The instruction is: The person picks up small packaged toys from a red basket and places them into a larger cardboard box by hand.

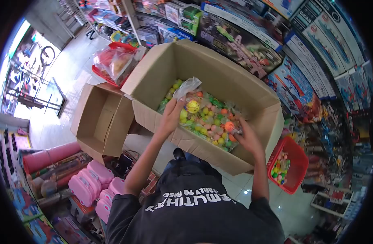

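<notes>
A large cardboard box (154, 69) stands open in front of me, its bottom covered with small colourful balls (208, 120) in clear plastic. My left hand (171, 116) reaches over the near side, fingers closed on a clear plastic bag (188, 87). A larger yellow ball (192, 106) with dark lines shows right beside those fingers. Inside the box's right part, my right hand (250, 139) has its fingers bent around the edge of a plastic-wrapped orange ball (229, 126).
A smaller open cardboard box (101, 118) stands at left, with a red basket (103, 73) of bagged things behind it. Another red basket (299, 162), holding small balls, is at right. Toy boxes (239, 40) line the back. Pink cases (88, 183) are stacked at lower left.
</notes>
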`<move>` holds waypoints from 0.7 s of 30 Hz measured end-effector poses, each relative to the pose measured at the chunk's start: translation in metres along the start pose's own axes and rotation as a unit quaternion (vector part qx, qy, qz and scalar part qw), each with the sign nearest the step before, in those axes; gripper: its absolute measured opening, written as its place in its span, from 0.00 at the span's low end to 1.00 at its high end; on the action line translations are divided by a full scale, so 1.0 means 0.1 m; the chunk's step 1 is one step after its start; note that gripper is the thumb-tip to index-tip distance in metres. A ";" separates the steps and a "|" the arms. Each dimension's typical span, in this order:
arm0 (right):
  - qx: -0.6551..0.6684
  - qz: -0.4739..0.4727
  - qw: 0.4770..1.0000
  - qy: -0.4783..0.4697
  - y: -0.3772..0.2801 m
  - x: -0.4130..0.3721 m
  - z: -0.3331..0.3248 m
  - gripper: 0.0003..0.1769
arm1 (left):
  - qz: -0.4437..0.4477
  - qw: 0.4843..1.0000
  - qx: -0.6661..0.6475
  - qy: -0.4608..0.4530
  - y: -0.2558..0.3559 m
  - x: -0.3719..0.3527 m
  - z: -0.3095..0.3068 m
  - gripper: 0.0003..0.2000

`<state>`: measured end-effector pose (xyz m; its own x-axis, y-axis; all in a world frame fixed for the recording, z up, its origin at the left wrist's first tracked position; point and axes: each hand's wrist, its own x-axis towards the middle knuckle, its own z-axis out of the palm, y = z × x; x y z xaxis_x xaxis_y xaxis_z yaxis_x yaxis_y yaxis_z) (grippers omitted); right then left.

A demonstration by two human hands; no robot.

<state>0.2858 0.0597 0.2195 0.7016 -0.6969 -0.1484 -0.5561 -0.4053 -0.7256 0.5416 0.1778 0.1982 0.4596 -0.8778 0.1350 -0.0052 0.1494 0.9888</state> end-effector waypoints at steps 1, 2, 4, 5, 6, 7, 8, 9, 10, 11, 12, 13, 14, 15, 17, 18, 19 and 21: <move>-0.010 -0.037 0.999 -0.016 -0.04 0.06 -0.04 0.24 | -0.009 1.000 -0.002 -0.008 0.03 0.04 0.02 0.16; -0.020 -0.077 0.996 -0.032 -0.05 0.15 -0.08 0.25 | -0.014 0.999 0.020 -0.033 0.10 0.09 0.04 0.16; -0.048 -0.082 0.993 -0.074 0.08 0.37 -0.13 0.25 | -0.023 0.997 0.043 -0.065 0.20 0.20 0.06 0.15; -0.079 -0.093 0.986 -0.116 0.16 0.48 -0.15 0.26 | -0.034 0.995 0.042 -0.089 0.21 0.27 0.08 0.15; -0.078 -0.087 0.987 -0.115 0.22 0.59 -0.17 0.26 | -0.045 0.992 0.041 -0.112 0.22 0.34 0.09 0.16; -0.107 -0.101 0.980 -0.135 0.29 0.69 -0.17 0.26 | -0.050 0.991 0.038 -0.116 0.21 0.40 0.11 0.16; -0.135 -0.117 0.972 -0.153 0.36 0.83 -0.17 0.26 | -0.066 0.988 0.051 -0.131 0.20 0.49 0.11 0.16; -0.132 -0.112 0.973 -0.153 0.46 1.01 -0.16 0.26 | -0.083 0.983 0.066 -0.147 0.18 0.58 0.10 0.17; -0.148 -0.180 0.955 -0.184 0.59 1.19 -0.13 0.26 | -0.064 0.984 0.077 -0.147 0.14 0.66 0.10 0.17; -0.164 -0.249 0.930 -0.214 0.70 1.36 -0.11 0.26 | -0.069 0.983 0.074 -0.153 0.13 0.74 0.11 0.17; -0.162 -0.242 0.932 -0.216 0.74 1.52 -0.07 0.26 | -0.118 0.980 0.026 -0.157 0.14 0.81 0.12 0.17; -0.165 -0.161 0.930 -0.287 0.74 1.68 0.01 0.26 | -0.167 0.973 -0.020 -0.161 0.13 0.87 0.12 0.17; -0.166 -0.083 0.917 -0.354 0.69 1.80 0.09 0.25 | -0.186 0.965 -0.054 -0.175 0.12 0.94 0.12 0.17; -0.165 -0.083 0.918 -0.351 0.55 1.84 0.12 0.25 | -0.186 0.965 -0.052 -0.177 0.07 1.03 0.11 0.17; -0.157 0.161 0.894 -0.387 0.27 1.82 0.13 0.26 | -0.204 0.962 0.007 -0.183 -0.08 1.14 0.09 0.18; -0.157 0.161 0.891 -0.396 0.52 1.93 0.33 0.29 | -0.207 0.961 0.005 -0.185 -0.10 1.19 0.10 0.18; -0.156 0.164 0.890 -0.397 0.56 1.98 0.40 0.29 | -0.225 0.952 0.026 -0.207 -0.12 1.24 0.11 0.18; -0.198 0.066 0.889 -0.408 0.66 2.04 0.56 0.30 | -0.248 0.940 0.044 -0.231 -0.24 1.35 0.10 0.19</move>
<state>0.4174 -0.0762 0.1040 0.6189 -0.1589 -0.7692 -0.6575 -0.6407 -0.3966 0.5947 0.0505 0.1930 -0.0090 -0.9364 -0.3507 0.0243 -0.3509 0.9361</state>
